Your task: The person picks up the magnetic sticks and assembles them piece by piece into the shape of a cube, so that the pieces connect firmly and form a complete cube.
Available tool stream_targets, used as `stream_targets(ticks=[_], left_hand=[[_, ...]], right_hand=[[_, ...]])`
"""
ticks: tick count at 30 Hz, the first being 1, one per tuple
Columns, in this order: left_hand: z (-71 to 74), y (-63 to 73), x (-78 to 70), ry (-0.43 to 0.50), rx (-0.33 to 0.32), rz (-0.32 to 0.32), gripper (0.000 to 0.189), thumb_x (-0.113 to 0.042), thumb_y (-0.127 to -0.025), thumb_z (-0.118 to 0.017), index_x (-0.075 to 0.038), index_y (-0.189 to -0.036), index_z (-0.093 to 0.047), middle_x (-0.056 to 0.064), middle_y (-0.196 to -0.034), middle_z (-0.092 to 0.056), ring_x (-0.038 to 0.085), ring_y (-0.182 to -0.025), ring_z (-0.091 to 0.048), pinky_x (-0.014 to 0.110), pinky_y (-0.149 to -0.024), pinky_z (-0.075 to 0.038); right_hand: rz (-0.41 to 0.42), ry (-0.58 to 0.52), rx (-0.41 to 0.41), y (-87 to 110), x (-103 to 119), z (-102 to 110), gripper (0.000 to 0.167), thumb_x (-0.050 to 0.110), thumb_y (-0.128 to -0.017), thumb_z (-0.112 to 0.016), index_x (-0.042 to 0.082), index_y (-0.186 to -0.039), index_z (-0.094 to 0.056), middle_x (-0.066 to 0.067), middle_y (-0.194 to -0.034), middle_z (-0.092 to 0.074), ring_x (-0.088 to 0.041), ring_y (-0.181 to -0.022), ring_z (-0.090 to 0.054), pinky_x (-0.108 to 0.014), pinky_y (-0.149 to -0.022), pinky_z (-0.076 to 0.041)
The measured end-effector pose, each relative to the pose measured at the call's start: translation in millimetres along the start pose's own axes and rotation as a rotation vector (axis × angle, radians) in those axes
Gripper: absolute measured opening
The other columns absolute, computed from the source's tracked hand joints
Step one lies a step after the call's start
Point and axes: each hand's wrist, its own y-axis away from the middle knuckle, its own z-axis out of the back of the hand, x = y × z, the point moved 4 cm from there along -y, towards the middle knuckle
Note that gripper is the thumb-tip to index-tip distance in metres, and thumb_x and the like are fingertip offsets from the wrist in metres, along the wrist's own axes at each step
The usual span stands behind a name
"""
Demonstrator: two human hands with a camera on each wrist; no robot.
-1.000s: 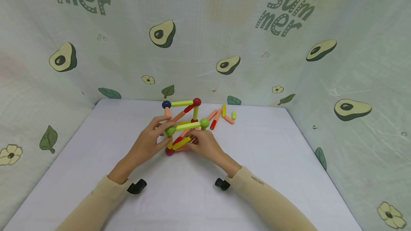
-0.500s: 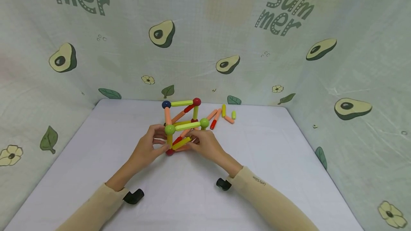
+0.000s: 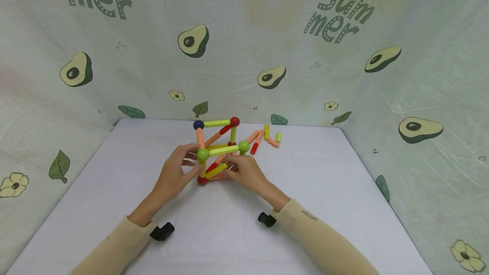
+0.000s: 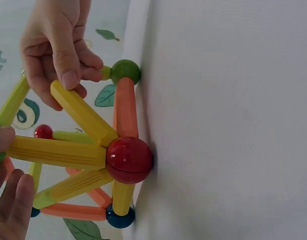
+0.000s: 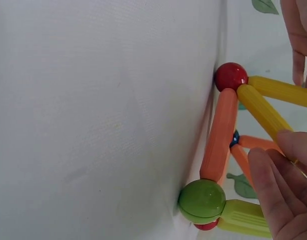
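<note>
A frame of magnetic sticks and balls stands on the white table. My left hand is at its front left corner, the thumb on an upright yellow stick just below a green ball, the other fingers curved behind. From the red ball at the foot of that corner, another yellow stick slants up to the right. My right hand pinches this stick's upper end between thumb and fingers. An orange stick lies low along the front, joining the red ball to a second green ball.
Behind, the frame rises to a blue ball and a red ball, joined by a lime stick. Several loose sticks lie to the right, among them an orange-and-red one and a yellow one. A patterned cloth surrounds the table.
My left hand has come down off the front green ball to the upright yellow stick below it. My right hand keeps its pinch on the slanted stick, almost unmoved.
</note>
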Motion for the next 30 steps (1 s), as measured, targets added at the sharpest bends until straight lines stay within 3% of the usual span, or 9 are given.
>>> stream_targets(ticks=[6, 11, 22, 30], left_hand=[[0.2, -6.6, -3.1, -0.019, -0.008, -0.021, 0.061, -0.002, -0.086, -0.088, -0.012, -0.140, -0.063, 0.007, -0.122, -0.059, 0.021, -0.107, -0.068, 0.039, -0.084, -0.063], [0.4, -12.5, -5.6, -0.051, 0.001, -0.023, 0.054, -0.002, -0.085, -0.089, -0.011, -0.134, -0.067, 0.009, -0.123, -0.055, 0.021, -0.108, -0.066, 0.040, -0.085, -0.063], [0.4, -22.4, -15.2, -0.110, 0.037, -0.157, 0.048, -0.006, -0.083, -0.091, -0.010, -0.127, -0.072, 0.006, -0.128, -0.060, 0.019, -0.106, -0.062, 0.038, -0.079, -0.062], [-1.4, -24.4, -18.1, -0.138, 0.069, -0.167, 0.045, -0.009, -0.086, -0.090, -0.014, -0.127, -0.075, 0.004, -0.127, -0.067, 0.019, -0.102, -0.059, 0.038, -0.078, -0.059]], right_hand=[[0.011, -0.023, 0.008, -0.9, 0, -1, 0.027, 0.006, -0.095, -0.080, 0.010, -0.122, -0.078, -0.007, -0.111, -0.080, -0.019, -0.090, -0.077, -0.035, -0.081, -0.064], [0.011, -0.014, 0.006, -0.7, 0, 0, 0.027, 0.006, -0.094, -0.081, 0.009, -0.121, -0.078, -0.007, -0.112, -0.080, -0.020, -0.088, -0.077, -0.026, -0.079, -0.061], [-0.006, 0.007, 0.024, 0.8, 0, 2, 0.025, 0.009, -0.095, -0.081, 0.006, -0.120, -0.077, -0.006, -0.109, -0.080, -0.018, -0.086, -0.077, -0.022, -0.076, -0.059], [0.031, -0.032, 0.037, -1.2, 0, -3, 0.027, 0.010, -0.095, -0.082, 0.005, -0.121, -0.077, -0.004, -0.111, -0.080, -0.018, -0.087, -0.077, -0.029, -0.078, -0.062]])
